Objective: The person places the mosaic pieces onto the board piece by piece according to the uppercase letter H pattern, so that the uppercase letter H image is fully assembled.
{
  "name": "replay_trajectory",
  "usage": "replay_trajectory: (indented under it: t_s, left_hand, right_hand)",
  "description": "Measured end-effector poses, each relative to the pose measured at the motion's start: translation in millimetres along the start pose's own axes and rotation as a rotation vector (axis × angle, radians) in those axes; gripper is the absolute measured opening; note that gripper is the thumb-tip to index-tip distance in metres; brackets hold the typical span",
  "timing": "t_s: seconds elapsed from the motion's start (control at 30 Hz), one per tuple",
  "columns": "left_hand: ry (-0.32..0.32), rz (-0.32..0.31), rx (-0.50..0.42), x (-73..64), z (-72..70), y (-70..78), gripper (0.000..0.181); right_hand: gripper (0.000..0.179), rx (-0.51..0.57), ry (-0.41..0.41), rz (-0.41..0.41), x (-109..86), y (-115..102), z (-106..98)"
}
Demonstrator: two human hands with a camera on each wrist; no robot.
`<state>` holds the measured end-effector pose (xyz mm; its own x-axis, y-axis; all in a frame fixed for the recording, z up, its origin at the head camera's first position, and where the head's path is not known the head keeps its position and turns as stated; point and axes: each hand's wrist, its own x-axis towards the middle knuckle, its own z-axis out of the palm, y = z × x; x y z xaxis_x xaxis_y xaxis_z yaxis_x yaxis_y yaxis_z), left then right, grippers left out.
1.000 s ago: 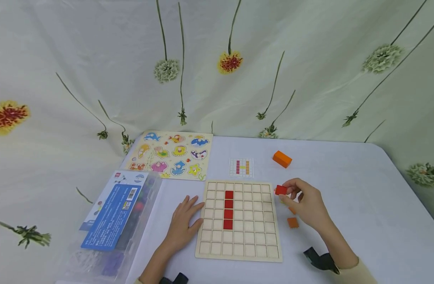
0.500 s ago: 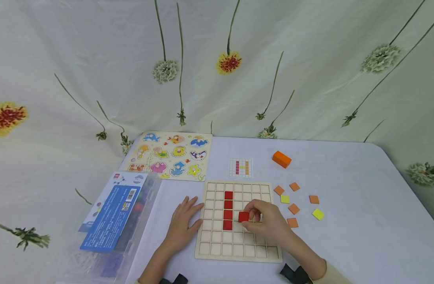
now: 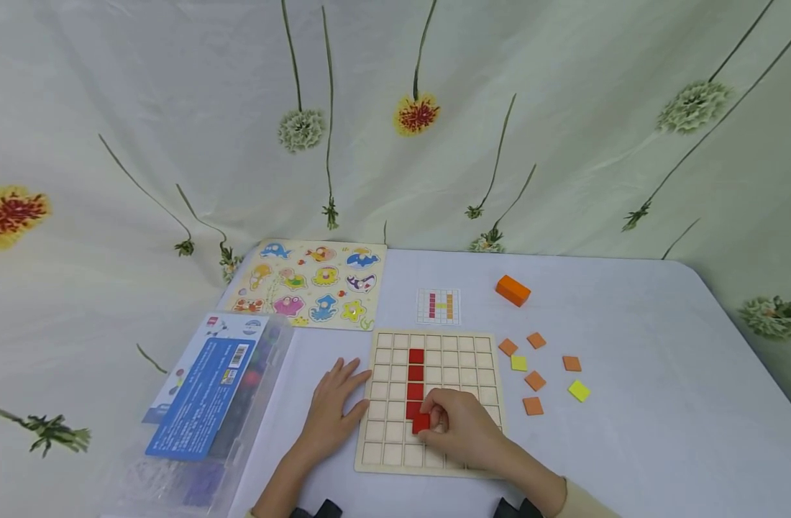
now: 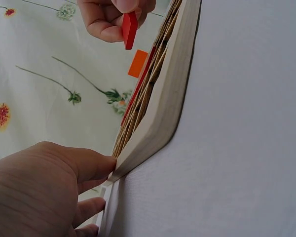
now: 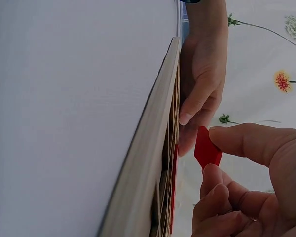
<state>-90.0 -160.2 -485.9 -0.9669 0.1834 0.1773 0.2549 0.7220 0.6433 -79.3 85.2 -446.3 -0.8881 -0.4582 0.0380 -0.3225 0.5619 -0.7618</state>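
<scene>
Right hand [image 3: 463, 426] moved left over grid board [image 3: 392, 432], red tile [image 3: 419, 424] pinched at fingertips [image 5: 223, 137].

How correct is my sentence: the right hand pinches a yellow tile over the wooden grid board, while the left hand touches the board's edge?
Only the colour is wrong: the tile the right hand pinches is red, as the head view shows.

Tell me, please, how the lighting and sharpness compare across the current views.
Head view: brightest, softly lit, fine print on the blue label unreadable; left wrist: dimmer, turned sideways, left hand shaded; right wrist: also dim and sideways, red tile distinct.
</scene>
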Motion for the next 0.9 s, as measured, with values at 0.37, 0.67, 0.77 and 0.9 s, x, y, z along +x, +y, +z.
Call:
replay_trajectory:
  t_s: [0.37, 0.67, 0.77, 0.9]
  left_hand:
    - [-0.004, -0.009, 0.004, 0.1, 1.1, -0.3, 0.046]
    - [-0.001, -0.011, 0.013, 0.6, 0.7, -0.4, 0.046]
    - [-0.001, -0.012, 0.006, 0.4, 1.0, -0.7, 0.046]
    - [0.000, -0.010, 0.008, 0.5, 1.4, -0.8, 0.046]
  right_hand:
    - [0.019, -0.040, -0.051, 0.002, 5.8, 4, 8]
    - [0.019, -0.049, -0.093, 0.005, 7.3, 2, 10]
    - [0.020, -0.050, -0.096, 0.008, 7.2, 3, 10]
    - [0.021, -0.046, -0.095, 0.011, 7.2, 3, 11]
